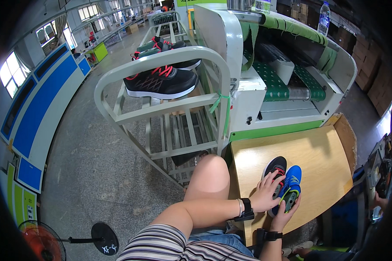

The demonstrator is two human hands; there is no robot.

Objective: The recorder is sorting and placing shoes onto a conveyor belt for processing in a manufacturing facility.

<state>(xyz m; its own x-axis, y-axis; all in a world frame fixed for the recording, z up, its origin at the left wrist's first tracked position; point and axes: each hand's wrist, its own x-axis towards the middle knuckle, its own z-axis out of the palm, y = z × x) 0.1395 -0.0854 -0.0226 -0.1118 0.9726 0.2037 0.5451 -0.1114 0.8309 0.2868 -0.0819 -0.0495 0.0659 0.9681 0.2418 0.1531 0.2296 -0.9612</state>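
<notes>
The right hand [284, 218], fingers round the heel of the blue shoe [294, 179] on the table [320, 163], should brace it while the left hand [263, 197], fingers spread across the black shoe [275, 165], grip unclear, works gently.

In front of me are two sports shoes, side by side, toes pointing away from me. The blue shoe [295, 176], on the right, is bright blue with yellow-green laces and collar trim; its opening faces up, showing a dark inside, and my right hand [286, 214] cups its heel. The black shoe [275, 164], just to its left on the wooden surface [324, 169], has red laces and a pale sole edge. My left hand [265, 194] partly covers it, hiding its heel.
</notes>
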